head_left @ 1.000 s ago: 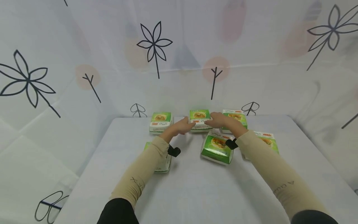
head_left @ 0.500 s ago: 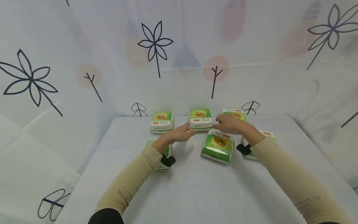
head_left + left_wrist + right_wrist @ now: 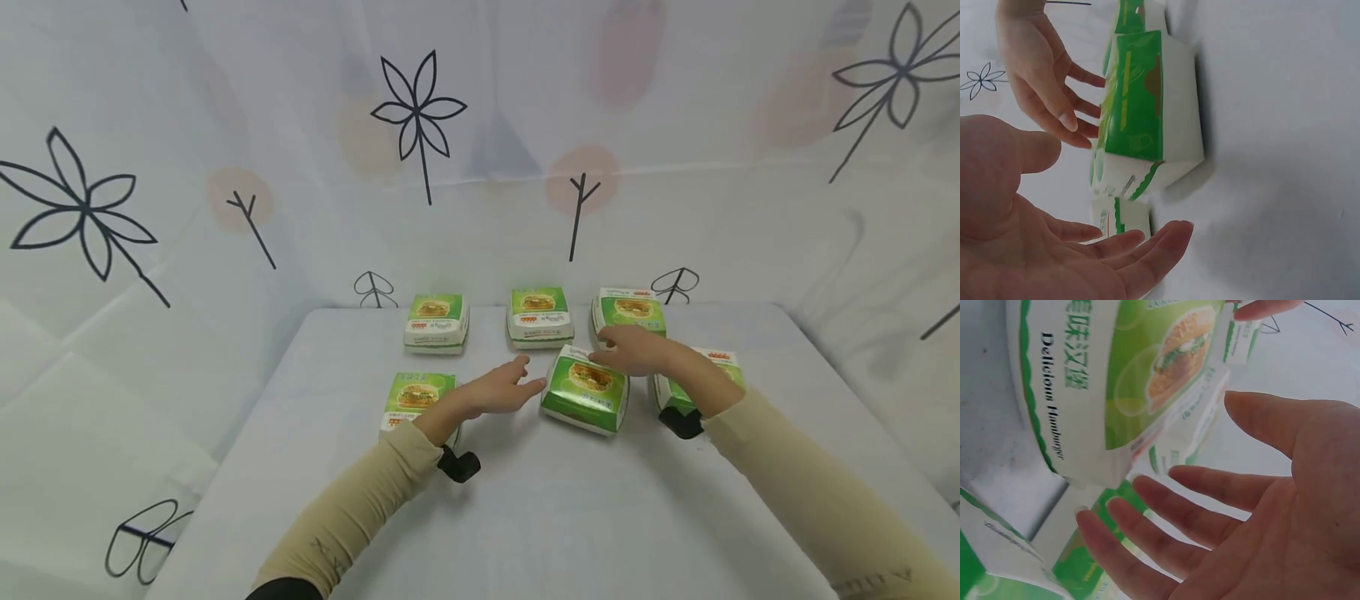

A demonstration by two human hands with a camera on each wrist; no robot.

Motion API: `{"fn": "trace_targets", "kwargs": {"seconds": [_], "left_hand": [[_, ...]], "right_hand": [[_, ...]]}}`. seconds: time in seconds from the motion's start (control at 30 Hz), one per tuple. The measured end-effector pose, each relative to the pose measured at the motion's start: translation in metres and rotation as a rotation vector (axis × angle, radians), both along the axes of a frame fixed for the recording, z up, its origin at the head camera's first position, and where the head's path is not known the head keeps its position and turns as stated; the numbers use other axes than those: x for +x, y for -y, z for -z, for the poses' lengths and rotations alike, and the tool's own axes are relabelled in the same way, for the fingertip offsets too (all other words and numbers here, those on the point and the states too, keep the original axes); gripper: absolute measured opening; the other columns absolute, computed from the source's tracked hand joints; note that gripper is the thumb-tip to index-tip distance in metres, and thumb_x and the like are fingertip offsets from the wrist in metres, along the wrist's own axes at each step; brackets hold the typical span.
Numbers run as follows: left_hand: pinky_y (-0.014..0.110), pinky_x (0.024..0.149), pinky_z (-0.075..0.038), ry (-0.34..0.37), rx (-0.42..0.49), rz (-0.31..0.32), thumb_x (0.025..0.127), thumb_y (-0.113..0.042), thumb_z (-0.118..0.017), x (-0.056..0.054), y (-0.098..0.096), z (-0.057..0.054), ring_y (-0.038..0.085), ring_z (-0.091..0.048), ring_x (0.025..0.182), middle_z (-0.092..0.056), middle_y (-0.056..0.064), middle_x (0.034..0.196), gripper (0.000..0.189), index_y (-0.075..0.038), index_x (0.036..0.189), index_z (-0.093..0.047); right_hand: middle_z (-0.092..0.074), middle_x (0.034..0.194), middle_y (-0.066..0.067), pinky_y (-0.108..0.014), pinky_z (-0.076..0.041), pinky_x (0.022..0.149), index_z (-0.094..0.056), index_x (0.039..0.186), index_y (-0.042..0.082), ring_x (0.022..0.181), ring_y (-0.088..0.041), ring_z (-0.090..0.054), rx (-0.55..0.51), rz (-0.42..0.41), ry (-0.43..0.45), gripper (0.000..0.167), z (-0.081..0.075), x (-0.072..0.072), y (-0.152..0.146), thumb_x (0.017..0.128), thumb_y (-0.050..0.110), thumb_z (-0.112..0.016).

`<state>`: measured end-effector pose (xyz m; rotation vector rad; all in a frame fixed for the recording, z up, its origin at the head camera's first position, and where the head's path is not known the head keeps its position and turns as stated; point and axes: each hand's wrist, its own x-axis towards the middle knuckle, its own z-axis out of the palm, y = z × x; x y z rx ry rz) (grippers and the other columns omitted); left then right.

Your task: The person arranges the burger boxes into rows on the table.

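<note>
A green-and-white hamburger box (image 3: 585, 393) lies askew in the middle of the table. Just left of it is my left hand (image 3: 498, 388), palm facing the box with the fingers spread. My right hand (image 3: 633, 352) hovers at the box's far right corner, thumb and fingertips close to its top. In the left wrist view the box (image 3: 1138, 100) stands beyond the left hand's fingers, and the right hand's fingertips reach its upper face. The right wrist view shows the right hand (image 3: 1241, 506) with loosely extended fingers below the box (image 3: 1085, 381). Neither hand holds anything.
Three similar boxes line the table's back edge: left (image 3: 435, 323), middle (image 3: 540, 320) and right (image 3: 632, 310). Another box (image 3: 416, 396) lies behind my left wrist, and one more (image 3: 723, 367) sits partly hidden by my right forearm. A patterned cloth wall (image 3: 480, 225) rises behind the table.
Both hands have drawn back from the back middle box toward the askew box. The left hand came nearer and slightly right; the right hand moved right and nearer. The boxes stay in place.
</note>
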<state>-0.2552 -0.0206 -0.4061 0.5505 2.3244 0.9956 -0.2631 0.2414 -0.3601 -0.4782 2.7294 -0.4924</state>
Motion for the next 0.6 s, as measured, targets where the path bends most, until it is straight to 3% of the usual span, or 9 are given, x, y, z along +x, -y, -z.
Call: {"fn": "trace_targets", "kwargs": {"seconds": [0.37,0.6], "left_hand": [[0.047,0.121,-0.032,0.001,0.037,-0.047,0.109,-0.049,-0.041,0.008,-0.018,0.015,0.032,-0.031,0.151,-0.036,0.022,0.160,0.075,-0.001,0.162,-0.019],[0.048,0.112,-0.042,0.007,0.058,-0.079,0.109,-0.048,-0.040,0.008,-0.026,0.022,0.033,-0.044,0.141,-0.045,0.024,0.152,0.072,0.003,0.158,-0.026]], "right_hand": [[-0.054,0.137,-0.036,-0.061,-0.046,0.103,-0.044,0.144,-0.015,0.128,-0.052,-0.051,-0.030,0.047,0.004,0.062,0.011,0.012,-0.003,0.106,0.033,-0.053],[-0.052,0.141,-0.034,-0.061,-0.045,0.104,-0.042,0.147,-0.014,0.129,-0.048,-0.052,-0.025,0.070,0.017,0.063,0.021,0.013,-0.006,0.107,0.034,-0.051]]}}
